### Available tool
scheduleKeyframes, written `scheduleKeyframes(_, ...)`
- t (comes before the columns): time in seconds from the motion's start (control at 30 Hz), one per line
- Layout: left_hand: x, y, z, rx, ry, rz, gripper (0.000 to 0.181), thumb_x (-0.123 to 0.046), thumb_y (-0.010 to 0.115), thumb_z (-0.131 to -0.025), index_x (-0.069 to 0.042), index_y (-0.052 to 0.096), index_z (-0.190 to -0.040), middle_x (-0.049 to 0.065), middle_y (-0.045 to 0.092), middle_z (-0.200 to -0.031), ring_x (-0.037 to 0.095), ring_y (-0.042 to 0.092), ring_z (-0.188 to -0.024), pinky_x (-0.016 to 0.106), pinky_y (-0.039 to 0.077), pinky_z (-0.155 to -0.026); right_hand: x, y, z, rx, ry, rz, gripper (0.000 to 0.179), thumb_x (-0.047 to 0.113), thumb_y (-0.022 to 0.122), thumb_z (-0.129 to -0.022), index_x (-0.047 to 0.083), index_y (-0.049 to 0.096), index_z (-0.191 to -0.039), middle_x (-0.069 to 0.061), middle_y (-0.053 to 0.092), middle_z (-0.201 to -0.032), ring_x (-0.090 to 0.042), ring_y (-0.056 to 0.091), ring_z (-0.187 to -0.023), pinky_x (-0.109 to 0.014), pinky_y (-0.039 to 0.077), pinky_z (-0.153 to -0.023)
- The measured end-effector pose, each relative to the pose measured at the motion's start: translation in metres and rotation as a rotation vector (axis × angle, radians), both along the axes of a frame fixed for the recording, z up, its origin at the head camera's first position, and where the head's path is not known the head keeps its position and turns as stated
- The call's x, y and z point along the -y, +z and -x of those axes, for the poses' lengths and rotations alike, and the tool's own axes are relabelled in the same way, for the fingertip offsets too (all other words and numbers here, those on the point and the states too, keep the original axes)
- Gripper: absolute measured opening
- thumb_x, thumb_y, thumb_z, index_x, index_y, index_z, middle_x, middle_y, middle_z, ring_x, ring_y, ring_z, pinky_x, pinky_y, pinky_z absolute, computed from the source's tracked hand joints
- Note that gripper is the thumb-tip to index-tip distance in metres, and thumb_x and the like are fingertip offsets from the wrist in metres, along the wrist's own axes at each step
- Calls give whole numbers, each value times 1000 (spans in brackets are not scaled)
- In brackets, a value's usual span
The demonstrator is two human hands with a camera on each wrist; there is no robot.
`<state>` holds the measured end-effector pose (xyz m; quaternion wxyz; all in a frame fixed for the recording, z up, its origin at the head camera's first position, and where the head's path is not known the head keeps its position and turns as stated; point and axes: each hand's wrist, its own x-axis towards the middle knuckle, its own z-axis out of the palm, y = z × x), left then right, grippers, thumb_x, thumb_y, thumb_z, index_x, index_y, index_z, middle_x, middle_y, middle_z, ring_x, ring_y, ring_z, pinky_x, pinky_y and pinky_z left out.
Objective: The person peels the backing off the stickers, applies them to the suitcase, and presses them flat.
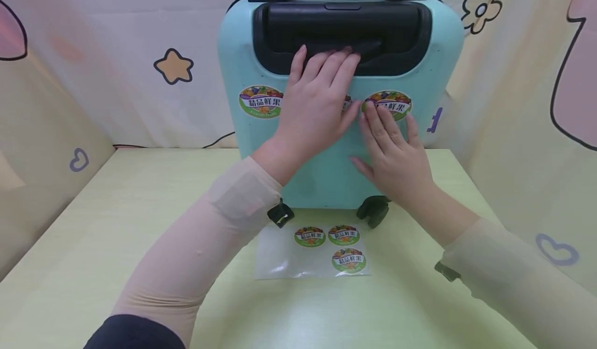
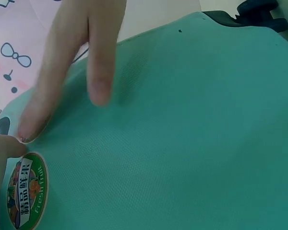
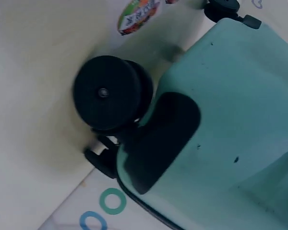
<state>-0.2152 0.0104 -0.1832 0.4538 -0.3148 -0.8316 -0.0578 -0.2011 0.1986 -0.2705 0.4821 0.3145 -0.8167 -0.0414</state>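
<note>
A turquoise suitcase [image 1: 317,183] stands upright on the table, facing me in the head view. My left hand [image 1: 314,102] lies against its upper front, fingertips on the black handle recess [image 1: 396,38]. Straight fingers of my right hand [image 1: 398,162] touch the lower part of an oval fruit sticker [image 1: 396,100] on the right side. At left on the case is another fruit sticker [image 1: 260,101]. Between them a sliver of a third shows beside my left thumb, mostly covered by that hand. The left wrist view shows an oval sticker [image 2: 28,191] close to fingers at its left edge.
On the table [image 1: 140,235], in front of the suitcase, lies a glossy backing sheet [image 1: 275,255] bearing three oval stickers. Black wheels [image 1: 374,210] stick out at the case's bottom. A patterned cloth [image 1: 116,69] hangs behind and along both sides.
</note>
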Motion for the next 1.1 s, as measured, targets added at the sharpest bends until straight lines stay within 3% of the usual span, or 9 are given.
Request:
scheduleKeyframes(0.23, -3, 1, -1, 19, 2, 18, 52, -38, 50, -92, -8, 49, -134, 6, 49, -137, 23, 39, -126, 42, 3, -112, 3, 1, 0, 41, -85, -11, 68, 51, 21, -99, 5, 16, -149, 1, -2, -156, -18, 5, -142, -51, 8, -110)
scheduleKeyframes(0.6, 0, -2, 0, -13, -7, -4, 52, -38, 53, -89, -8, 51, -132, 6, 51, -134, 24, 41, -123, 41, 4, -112, -4, 0, 2, -27, -28, 9, 65, 48, 28, -99, 4, 23, -147, 1, 3, -156, -17, 10, -141, -47, 14, -110)
scheduleKeyframes(0.87, -1, -2, 1, -7, 1, -15, 58, -46, 57, -88, -8, 51, -132, 6, 51, -134, 23, 41, -123, 41, 4, -112, -9, 0, 2, -11, -18, 25, 69, 49, 30, -98, 9, 8, -150, 3, -5, -156, -16, 2, -142, -48, 10, -111)
scheduleKeyframes(1.1, -1, -1, 1, -12, 2, -27, 58, -45, 57, -88, -8, 52, -131, 6, 51, -134, 23, 41, -123, 40, 3, -112, -14, 1, 2, 0, -35, 36, 68, 49, 31, -98, 6, 15, -149, 3, -2, -156, -16, 2, -142, -50, 9, -110)
